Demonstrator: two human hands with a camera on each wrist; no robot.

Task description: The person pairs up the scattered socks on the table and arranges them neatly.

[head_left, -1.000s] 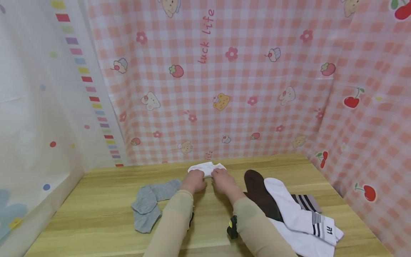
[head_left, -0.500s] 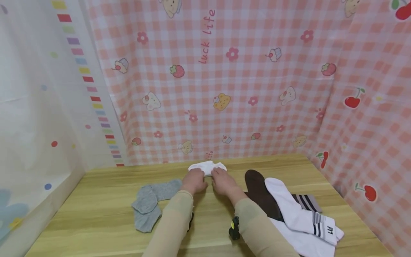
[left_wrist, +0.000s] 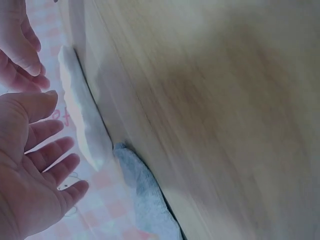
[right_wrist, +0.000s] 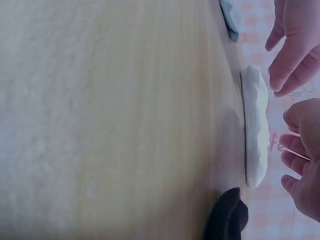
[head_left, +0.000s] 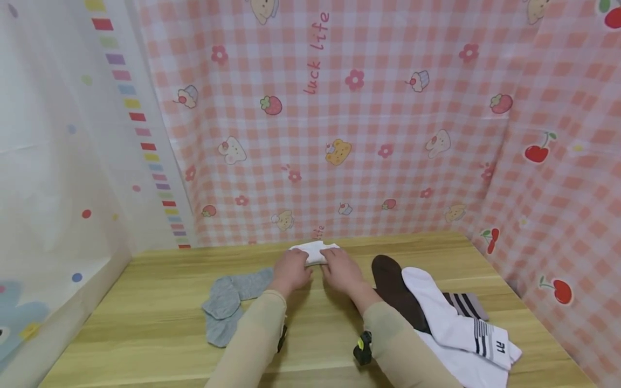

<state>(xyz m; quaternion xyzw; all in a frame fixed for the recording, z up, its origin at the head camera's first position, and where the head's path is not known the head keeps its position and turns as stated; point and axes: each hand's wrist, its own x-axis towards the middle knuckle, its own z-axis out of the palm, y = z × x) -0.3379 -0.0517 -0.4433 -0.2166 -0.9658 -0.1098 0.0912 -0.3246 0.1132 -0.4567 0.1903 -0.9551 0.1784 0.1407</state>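
Observation:
A white sock (head_left: pixel 313 251), folded flat, lies on the wooden table near its back edge. My left hand (head_left: pixel 292 268) hovers over the sock's left part; the left wrist view shows its fingers spread and apart from the white sock (left_wrist: pixel 85 110). Over the right part is my right hand (head_left: pixel 342 271), its fingers loosely bent and holding nothing. In the right wrist view a gap separates it from the white sock (right_wrist: pixel 256 127). Grey socks (head_left: pixel 223 302) lie to the left of the left forearm, which covers part of them.
On the right lie a dark brown sock (head_left: pixel 398 291), a white sock with black stripes (head_left: pixel 446 323) and a grey striped cuff (head_left: pixel 468 306), partly overlapping. A checked pink curtain (head_left: pixel 310 134) hangs behind the table (head_left: pixel 160 307).
Both hands have lifted slightly off the white sock and drawn a little apart. The sock stays in place, while the head view has shifted slightly.

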